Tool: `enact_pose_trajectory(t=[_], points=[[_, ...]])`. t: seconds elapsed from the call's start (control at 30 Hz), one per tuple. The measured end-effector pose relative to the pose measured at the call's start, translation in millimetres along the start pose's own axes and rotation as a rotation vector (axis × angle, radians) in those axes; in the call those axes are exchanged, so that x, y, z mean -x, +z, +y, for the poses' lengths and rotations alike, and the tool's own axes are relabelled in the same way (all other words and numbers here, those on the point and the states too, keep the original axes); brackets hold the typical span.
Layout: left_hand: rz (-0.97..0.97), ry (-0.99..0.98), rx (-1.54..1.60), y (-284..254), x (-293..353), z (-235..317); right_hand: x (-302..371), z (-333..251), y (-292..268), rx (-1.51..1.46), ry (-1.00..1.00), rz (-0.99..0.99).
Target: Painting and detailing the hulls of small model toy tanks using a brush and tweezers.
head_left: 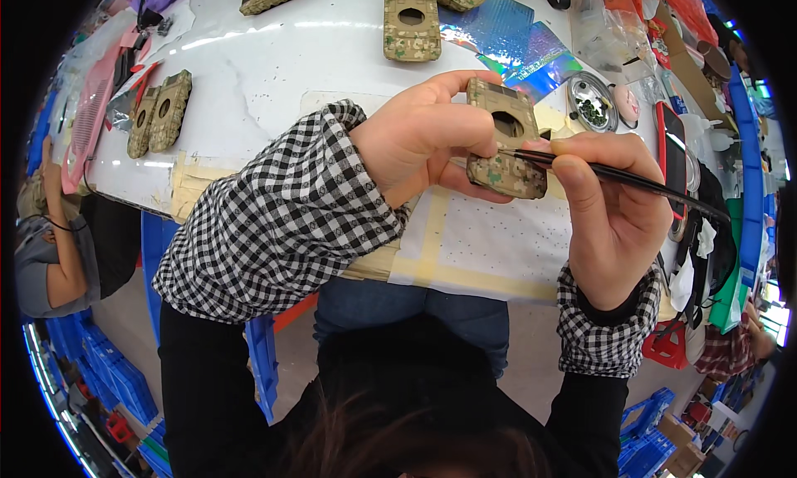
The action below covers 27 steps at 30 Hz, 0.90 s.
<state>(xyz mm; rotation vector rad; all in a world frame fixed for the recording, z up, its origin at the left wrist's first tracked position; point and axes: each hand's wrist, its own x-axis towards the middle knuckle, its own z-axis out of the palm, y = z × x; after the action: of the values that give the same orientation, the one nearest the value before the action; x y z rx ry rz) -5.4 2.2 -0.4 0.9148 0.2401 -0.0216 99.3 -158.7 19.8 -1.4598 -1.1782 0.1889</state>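
While the grip of the left hand [436, 133] is clamped on a camouflage hull [508, 176] above the bench [274, 71], I have the right hand [614, 208] pinching black tweezers [618, 176], tips at the hull's surface; a round dish [588, 85] of green bits [593, 111] sits nearby.

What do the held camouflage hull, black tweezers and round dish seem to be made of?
Camouflage hull: probably plastic with matte paint; rounded edges, dull pattern. Black tweezers: perhaps coated metal, slim with a faint sheen. Round dish: shiny; glints don't settle plastic, glass or metal.
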Motion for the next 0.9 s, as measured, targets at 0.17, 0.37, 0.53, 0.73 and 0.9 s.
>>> enact_pose_trajectory(t=[0.17,0.37,0.53,0.73,0.9], points=[[-0.001,0.0,-0.007,0.8,0.0,1.1,0.0,-1.6,-2.2,0.007,0.003,-0.035],[-0.008,-0.002,-0.002,1.1,1.3,2.4,0.9,-4.7,-5.6,0.039,0.028,-0.095],[-0.002,-0.007,-0.005,2.8,2.4,2.7,0.9,-4.4,-5.9,0.045,0.021,-0.093],[0.016,-0.008,-0.011,4.9,3.7,3.7,1.1,-4.1,-6.3,0.04,0.013,-0.098],[0.005,-0.01,-0.015,4.8,4.0,4.5,1.5,-3.6,-5.8,0.018,0.032,-0.09]])
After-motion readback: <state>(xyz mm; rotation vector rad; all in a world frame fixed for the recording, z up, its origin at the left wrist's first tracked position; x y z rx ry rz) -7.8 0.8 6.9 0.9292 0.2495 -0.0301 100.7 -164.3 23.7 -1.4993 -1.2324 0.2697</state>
